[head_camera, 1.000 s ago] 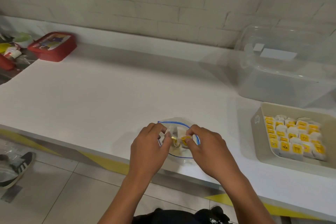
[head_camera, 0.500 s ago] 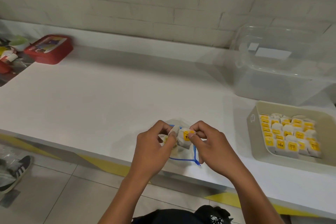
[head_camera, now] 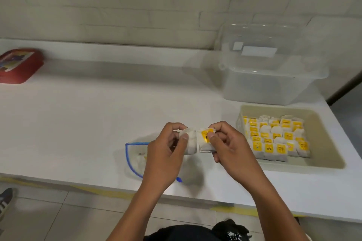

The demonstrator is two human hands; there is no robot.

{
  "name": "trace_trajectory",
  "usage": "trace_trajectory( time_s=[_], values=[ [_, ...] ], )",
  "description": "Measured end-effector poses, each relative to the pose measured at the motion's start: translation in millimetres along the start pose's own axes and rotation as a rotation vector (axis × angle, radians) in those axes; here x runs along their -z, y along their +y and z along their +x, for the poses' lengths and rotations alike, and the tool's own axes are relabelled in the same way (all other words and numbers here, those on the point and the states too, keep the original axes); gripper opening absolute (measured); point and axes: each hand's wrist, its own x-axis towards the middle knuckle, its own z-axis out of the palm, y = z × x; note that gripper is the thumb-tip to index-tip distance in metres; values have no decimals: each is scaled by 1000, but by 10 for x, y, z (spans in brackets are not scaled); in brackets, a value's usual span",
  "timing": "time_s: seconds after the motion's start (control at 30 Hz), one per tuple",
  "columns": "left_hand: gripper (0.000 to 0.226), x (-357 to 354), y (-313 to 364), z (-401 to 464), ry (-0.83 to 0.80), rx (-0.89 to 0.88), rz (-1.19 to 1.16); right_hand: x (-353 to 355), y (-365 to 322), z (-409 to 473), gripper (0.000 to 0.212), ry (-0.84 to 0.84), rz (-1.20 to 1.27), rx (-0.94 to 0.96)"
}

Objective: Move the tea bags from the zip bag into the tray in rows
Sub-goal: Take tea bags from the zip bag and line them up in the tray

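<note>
Paper tea bags (head_camera: 197, 141), one pinched in each hand (head_camera: 166, 152) (left) (head_camera: 229, 148) (right), should travel level to the tray (head_camera: 325, 143), filling the open strip beside its rows.

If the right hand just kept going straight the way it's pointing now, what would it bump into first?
The right hand, pinching a tea bag, points left, toward the left hand. Almost at once its bag would meet the tea bag held by that hand; they look nearly touching, though depth is unclear.

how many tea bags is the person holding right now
2. The left hand pinches a plain white tea bag; the right hand pinches a yellow-tagged tea bag beside it. More behind the fingers may be hidden.
</note>
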Motion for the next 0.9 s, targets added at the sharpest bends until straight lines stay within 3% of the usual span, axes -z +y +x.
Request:
trace_trajectory(
  time_s=[0.23,0.53,0.7,0.9],
  values=[
    [18,-910,241,148,-33,-117,83,712,266,-14,13,69,-109,33],
    [23,-2053,383,253,-163,-115,135,1870,603,-81,12,195,-289,28],
    [10,-2561,393,313,-306,-121,327,2405,769,-108,8,284,-371,-24],
    [5,-2946,291,410,-695,-71,522,2752,921,-141,11,321,-444,-54]
  ],
)
